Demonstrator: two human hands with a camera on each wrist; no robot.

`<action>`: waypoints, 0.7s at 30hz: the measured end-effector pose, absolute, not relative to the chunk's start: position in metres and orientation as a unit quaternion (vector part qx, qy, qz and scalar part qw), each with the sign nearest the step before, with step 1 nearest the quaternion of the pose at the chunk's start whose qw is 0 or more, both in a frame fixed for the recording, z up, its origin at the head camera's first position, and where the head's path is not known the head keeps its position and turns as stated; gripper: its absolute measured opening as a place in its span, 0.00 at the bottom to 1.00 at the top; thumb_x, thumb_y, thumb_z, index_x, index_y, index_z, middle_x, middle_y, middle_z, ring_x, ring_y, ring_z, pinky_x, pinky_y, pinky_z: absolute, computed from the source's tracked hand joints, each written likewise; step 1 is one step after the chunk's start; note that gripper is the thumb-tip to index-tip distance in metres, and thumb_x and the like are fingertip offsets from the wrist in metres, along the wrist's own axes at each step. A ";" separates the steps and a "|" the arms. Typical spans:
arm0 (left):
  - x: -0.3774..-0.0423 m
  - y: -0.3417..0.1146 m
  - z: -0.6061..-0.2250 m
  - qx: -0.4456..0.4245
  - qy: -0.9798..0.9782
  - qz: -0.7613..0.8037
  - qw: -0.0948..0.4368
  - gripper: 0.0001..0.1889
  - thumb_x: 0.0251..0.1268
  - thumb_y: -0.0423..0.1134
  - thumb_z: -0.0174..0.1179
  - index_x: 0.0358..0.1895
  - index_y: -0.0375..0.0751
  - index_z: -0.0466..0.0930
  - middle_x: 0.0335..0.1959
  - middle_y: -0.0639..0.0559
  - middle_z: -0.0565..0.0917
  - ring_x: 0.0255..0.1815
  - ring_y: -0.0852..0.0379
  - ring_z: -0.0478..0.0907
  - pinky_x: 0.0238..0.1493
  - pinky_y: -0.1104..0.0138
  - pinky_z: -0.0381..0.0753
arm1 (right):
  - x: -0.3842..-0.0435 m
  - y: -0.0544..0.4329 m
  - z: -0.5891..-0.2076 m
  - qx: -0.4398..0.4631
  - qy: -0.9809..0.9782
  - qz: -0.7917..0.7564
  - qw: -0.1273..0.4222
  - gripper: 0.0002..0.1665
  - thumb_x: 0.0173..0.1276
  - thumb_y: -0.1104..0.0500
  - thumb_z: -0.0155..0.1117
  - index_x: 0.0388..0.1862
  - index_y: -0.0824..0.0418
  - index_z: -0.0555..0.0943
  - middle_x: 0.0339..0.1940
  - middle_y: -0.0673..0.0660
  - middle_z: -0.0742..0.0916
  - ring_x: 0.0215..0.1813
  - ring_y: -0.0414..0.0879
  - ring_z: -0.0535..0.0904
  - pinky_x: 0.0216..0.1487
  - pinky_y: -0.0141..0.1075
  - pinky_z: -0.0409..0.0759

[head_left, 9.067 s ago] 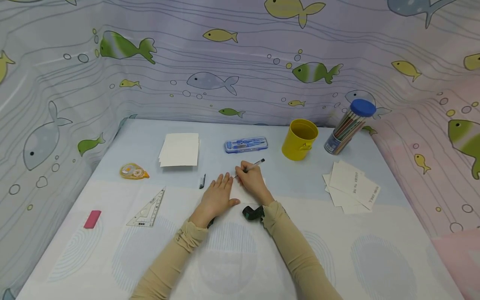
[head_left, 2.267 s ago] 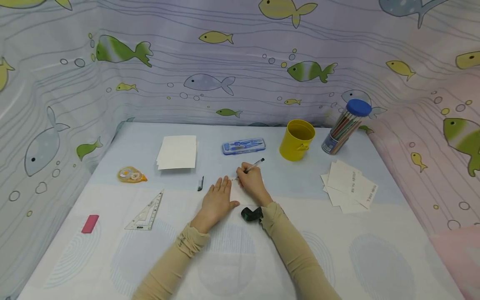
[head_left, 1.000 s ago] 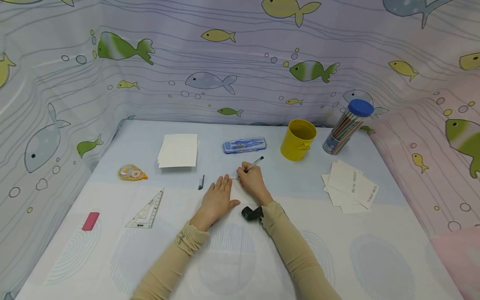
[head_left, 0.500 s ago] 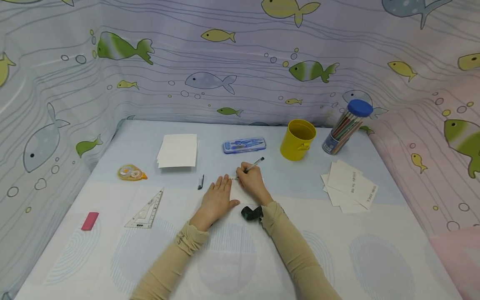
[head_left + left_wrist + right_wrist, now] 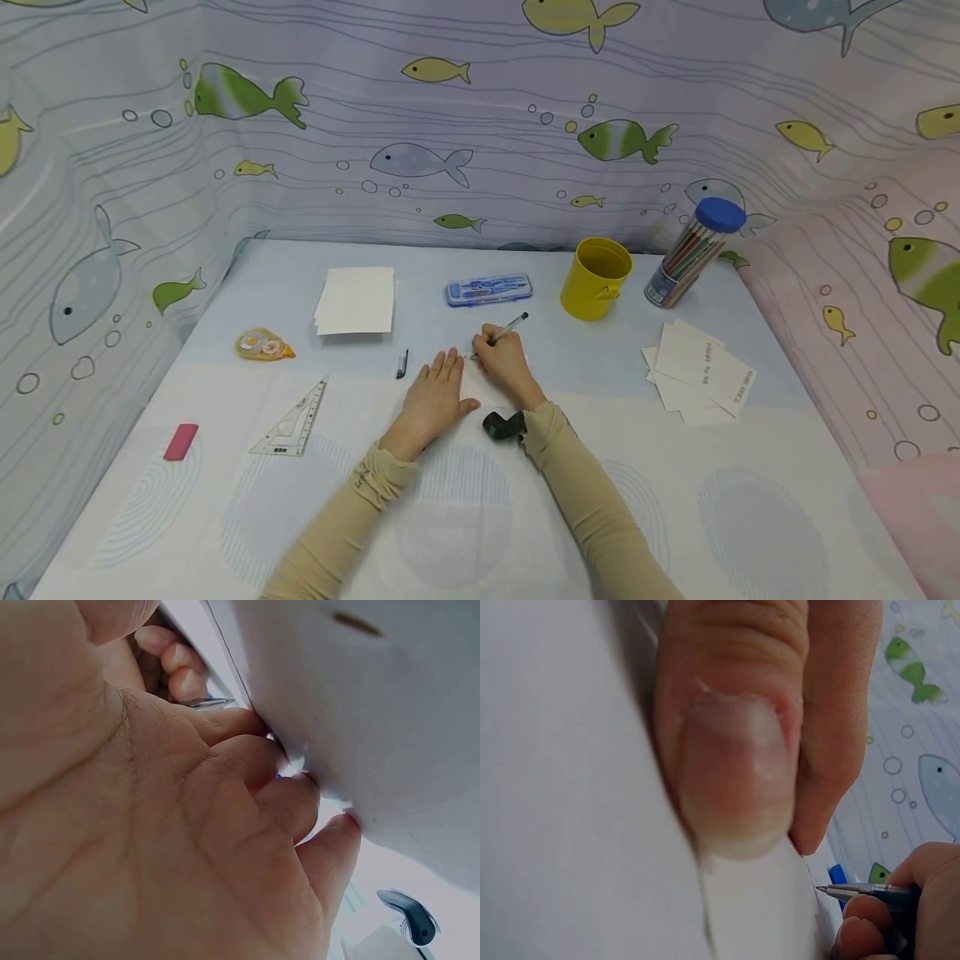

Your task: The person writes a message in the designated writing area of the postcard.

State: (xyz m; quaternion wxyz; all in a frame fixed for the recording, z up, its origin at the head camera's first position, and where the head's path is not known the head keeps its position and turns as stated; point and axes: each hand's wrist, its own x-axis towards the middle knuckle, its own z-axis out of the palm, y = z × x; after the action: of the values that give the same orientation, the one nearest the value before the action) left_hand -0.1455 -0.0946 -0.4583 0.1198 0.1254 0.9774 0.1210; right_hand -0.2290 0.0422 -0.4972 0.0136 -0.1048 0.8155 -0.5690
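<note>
My right hand pinches a slim pen, its dark end slanting up and to the right. Its silver tip meets a small white card in the right wrist view. Short dark marks show on the card beside the tip. My left hand lies with fingers extended over the card's left side. Its thumb presses near the paper's edge in the right wrist view, and its palm fills much of the left wrist view. A pen cap lies left of the left fingertips.
Behind the hands are a stack of blank cards, a blue geometry set case, a yellow bucket and a pencil tub. Written cards lie right. Correction tape, a set square and a pink eraser lie left.
Compared with the earliest frame, short marks now show on the card between the hands. The pen tip shifts only slightly, and the left hand stays in place. The head view shifts a little.
</note>
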 end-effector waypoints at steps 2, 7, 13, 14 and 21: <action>-0.146 -0.095 -0.458 0.126 0.977 0.122 0.119 0.42 0.68 0.57 0.54 0.74 0.30 0.53 0.78 0.37 0.52 0.80 0.41 0.48 0.77 0.48 0.54 | -0.229 0.042 -0.498 -0.102 0.815 -0.570 0.009 0.21 0.66 0.63 0.55 0.12 0.56 0.65 0.05 0.46 0.72 0.11 0.39 0.66 0.15 0.28 0.58; -0.145 -0.095 -0.458 0.126 0.977 0.121 0.121 0.42 0.68 0.57 0.54 0.75 0.31 0.53 0.78 0.37 0.51 0.80 0.41 0.47 0.77 0.48 0.53 | -0.229 0.042 -0.499 -0.101 0.819 -0.564 0.010 0.21 0.67 0.62 0.54 0.13 0.55 0.65 0.06 0.46 0.72 0.11 0.39 0.67 0.16 0.28 0.60; -0.145 -0.095 -0.459 0.125 0.977 0.127 0.119 0.42 0.68 0.57 0.54 0.75 0.31 0.53 0.78 0.37 0.51 0.80 0.41 0.47 0.77 0.48 0.53 | -0.229 0.042 -0.498 -0.098 0.818 -0.567 0.010 0.20 0.66 0.63 0.54 0.13 0.56 0.65 0.06 0.47 0.72 0.11 0.40 0.67 0.15 0.28 0.59; -0.145 -0.095 -0.460 0.125 0.976 0.129 0.118 0.42 0.68 0.57 0.55 0.75 0.31 0.53 0.78 0.37 0.51 0.79 0.41 0.47 0.77 0.47 0.53 | -0.229 0.042 -0.498 -0.097 0.817 -0.568 0.009 0.20 0.66 0.63 0.54 0.13 0.56 0.65 0.06 0.47 0.72 0.11 0.40 0.67 0.15 0.28 0.59; -0.144 -0.096 -0.459 0.125 0.976 0.130 0.119 0.42 0.68 0.57 0.55 0.74 0.30 0.53 0.78 0.37 0.51 0.79 0.41 0.47 0.77 0.47 0.53 | -0.229 0.041 -0.498 -0.101 0.813 -0.573 0.010 0.21 0.66 0.63 0.53 0.13 0.55 0.63 0.05 0.47 0.72 0.11 0.39 0.66 0.15 0.28 0.58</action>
State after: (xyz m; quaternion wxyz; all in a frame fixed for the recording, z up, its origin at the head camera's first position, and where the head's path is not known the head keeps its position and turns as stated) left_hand -0.1444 -0.0956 -0.4585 0.1194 0.1250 0.9764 0.1297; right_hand -0.2294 0.0415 -0.4983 0.0098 -0.1012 0.8135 -0.5726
